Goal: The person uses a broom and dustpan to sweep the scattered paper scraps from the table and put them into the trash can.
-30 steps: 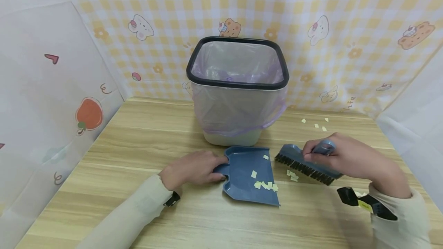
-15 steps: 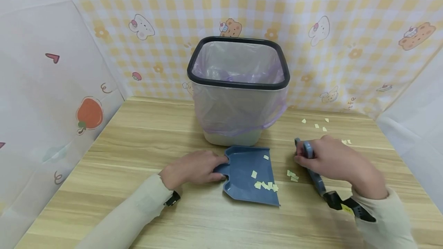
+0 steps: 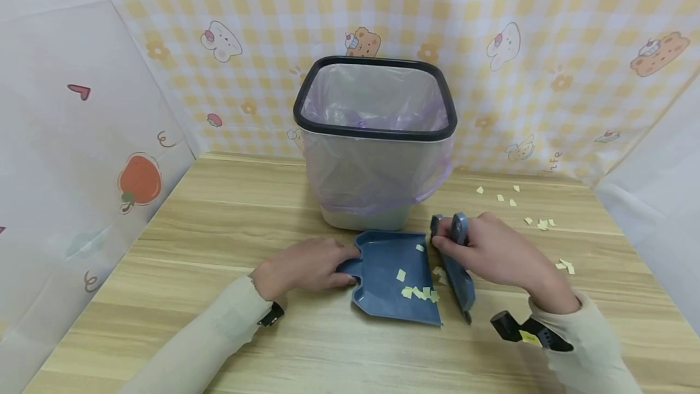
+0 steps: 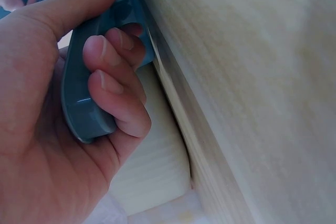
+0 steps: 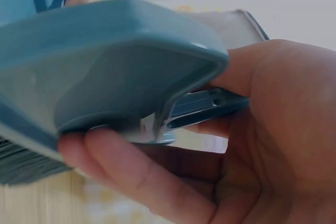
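Observation:
A blue dustpan (image 3: 383, 266) lies flat on the wooden table, its mouth facing right, with several pale yellow paper scraps (image 3: 418, 293) on it. My left hand (image 3: 306, 265) grips its handle (image 4: 86, 98), fingers curled round it in the left wrist view. Just right of the pan's lip, my right hand (image 3: 487, 254) holds a blue hand brush (image 3: 459, 281), tilted on the table. Its dark bristles (image 5: 26, 163) show in the right wrist view. A few scraps (image 3: 440, 275) lie between brush and pan, partly hidden by the brush.
A white bin (image 3: 377, 169) with a black rim and a purple-tinted liner stands behind the dustpan. More scraps are scattered at the table's right: some (image 3: 500, 197) near the back, others (image 3: 542, 224) nearer, and a few (image 3: 566, 266) beyond my right hand. A patterned curtain (image 3: 547, 78) hangs behind.
My right hand has moved left with the brush, turning it until it runs along the pan's mouth. Scraps in front of it have shifted left towards the lip. The left hand and dustpan stay put.

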### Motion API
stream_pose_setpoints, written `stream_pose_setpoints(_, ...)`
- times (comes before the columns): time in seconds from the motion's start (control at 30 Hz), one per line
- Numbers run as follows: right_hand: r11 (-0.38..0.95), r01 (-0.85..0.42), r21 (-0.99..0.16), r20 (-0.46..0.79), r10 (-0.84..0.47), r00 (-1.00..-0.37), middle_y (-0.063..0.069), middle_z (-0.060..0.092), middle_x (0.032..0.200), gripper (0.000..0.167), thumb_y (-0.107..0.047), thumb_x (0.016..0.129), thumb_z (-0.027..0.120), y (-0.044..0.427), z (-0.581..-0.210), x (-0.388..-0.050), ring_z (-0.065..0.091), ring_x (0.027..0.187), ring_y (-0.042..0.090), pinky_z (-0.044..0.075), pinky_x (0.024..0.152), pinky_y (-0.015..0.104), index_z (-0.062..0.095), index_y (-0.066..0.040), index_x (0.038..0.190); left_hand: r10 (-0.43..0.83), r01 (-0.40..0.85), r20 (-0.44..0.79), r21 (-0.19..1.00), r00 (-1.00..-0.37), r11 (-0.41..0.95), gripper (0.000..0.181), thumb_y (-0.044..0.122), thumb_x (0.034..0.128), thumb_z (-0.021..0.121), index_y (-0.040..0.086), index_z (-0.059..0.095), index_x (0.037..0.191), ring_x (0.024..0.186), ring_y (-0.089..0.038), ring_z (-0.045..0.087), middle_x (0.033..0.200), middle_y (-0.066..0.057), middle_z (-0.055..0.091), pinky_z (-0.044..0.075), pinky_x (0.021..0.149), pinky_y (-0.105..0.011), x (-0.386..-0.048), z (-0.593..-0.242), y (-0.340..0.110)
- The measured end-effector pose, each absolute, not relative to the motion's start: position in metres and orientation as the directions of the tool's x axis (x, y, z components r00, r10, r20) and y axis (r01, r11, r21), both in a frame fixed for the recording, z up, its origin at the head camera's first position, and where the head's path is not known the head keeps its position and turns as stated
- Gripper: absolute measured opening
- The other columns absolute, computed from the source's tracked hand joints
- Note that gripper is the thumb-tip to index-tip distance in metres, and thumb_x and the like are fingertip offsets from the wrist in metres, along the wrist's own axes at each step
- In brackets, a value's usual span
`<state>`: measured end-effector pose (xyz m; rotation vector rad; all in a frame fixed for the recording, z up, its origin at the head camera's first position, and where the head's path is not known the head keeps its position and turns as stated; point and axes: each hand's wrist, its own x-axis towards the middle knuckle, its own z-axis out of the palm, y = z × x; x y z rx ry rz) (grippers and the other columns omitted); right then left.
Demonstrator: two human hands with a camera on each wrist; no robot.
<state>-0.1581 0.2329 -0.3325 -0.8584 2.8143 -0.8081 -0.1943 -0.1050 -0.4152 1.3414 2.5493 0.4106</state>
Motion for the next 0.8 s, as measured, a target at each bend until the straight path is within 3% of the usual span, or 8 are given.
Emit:
stream_pose_setpoints(0.4,0.556,-0.576,-0.599,0.173,-0.613,-0.771,-0.022,0.035,0.069,0.028,-0.017,0.114,0.062,0.216,-0.335,-0.151,0.035,0.054,-0.002,0.039,0.056,0.026,0.057,-0.030,0.089,0.828,0.766,-0.071,0.341,-0.557,0.545,0.021,0.032,0.1082,0.074,0.013,0.067,0.112,0.069,-0.007,0.044,0.078,0.009,0.048,0.039,0.065,-0.028,-0.194,-0.415,-0.106)
stream_pose_setpoints(0.53,0.543,-0.608,-0.580,0.208,-0.622,-0.755,-0.023,0.034,0.070,0.029,-0.014,0.113,0.062,0.220,-0.331,-0.150,0.034,0.056,-0.003,0.039,0.056,0.025,0.057,-0.030,0.089,0.827,0.765,-0.073,0.340,-0.557,0.546,0.021,0.032,0.1086,0.073,0.013,0.067,0.113,0.068,-0.007,0.044,0.078,0.009,0.047,0.039,0.064,-0.028,-0.194,-0.415,-0.106)
stream_pose_setpoints(0.8,0.630,-0.577,-0.520,0.187,-0.575,-0.796,-0.022,0.041,0.069,0.029,-0.014,0.112,0.063,0.244,-0.320,-0.151,0.041,0.057,0.000,0.041,0.058,0.028,0.057,-0.030,0.088,0.822,0.757,-0.097,0.341,-0.561,0.557,0.021,0.032,0.1093,0.072,0.013,0.067,0.114,0.070,-0.008,0.046,0.079,0.008,0.049,0.040,0.065,-0.028,-0.194,-0.415,-0.105)
